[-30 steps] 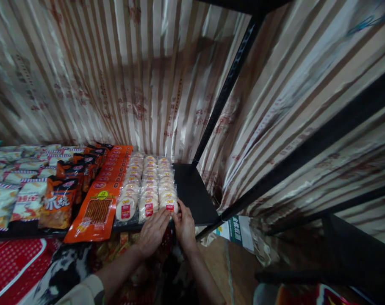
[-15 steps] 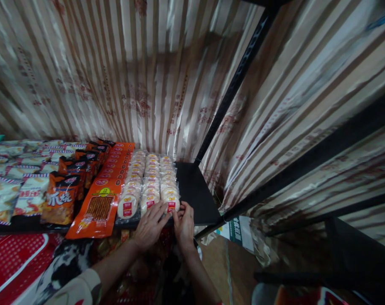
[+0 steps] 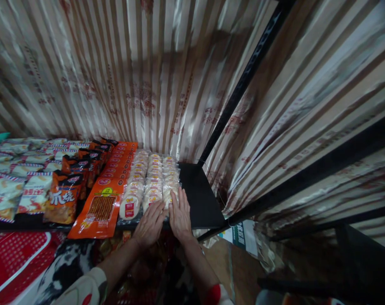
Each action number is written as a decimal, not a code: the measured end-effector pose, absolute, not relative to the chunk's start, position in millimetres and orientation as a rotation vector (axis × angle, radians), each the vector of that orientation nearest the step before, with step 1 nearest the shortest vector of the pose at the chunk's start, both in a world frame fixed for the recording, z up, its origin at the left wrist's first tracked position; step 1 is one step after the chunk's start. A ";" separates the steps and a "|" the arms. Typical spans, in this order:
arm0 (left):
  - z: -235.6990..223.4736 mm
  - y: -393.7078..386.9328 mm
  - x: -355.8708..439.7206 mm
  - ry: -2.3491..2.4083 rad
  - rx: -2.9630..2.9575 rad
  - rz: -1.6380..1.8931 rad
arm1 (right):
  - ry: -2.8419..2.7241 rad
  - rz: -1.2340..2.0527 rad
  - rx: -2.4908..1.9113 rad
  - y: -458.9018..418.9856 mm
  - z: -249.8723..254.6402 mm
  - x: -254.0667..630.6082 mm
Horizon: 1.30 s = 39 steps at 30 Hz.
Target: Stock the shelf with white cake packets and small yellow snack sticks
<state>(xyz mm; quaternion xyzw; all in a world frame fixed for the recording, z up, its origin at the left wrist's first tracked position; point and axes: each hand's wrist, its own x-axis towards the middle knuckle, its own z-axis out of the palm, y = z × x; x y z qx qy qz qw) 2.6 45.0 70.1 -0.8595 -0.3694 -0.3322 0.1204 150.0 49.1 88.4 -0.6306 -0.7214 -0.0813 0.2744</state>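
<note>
- Crackers: on the shelf, in 3 rows running from 6 to 12 o'clock.
- Left hand: at the 6 o'clock end of the middle row.
- Right hand: on the 6 o'clock end of the 3 o'clock row.
- Packets: just beside the crackers at 9 o'clock, the front end over the shelf edge.
- Bags: past the packets at 9 o'clock.
- Curtain: behind the shelf at 12 o'clock.
- Basket: lower than the shelf, at 8 o'clock from the crackers.
</note>
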 end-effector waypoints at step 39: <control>79.5 54.6 -53.5 -1.740 -2.279 -0.866 | -1.877 0.052 -1.753 60.1 87.0 145.8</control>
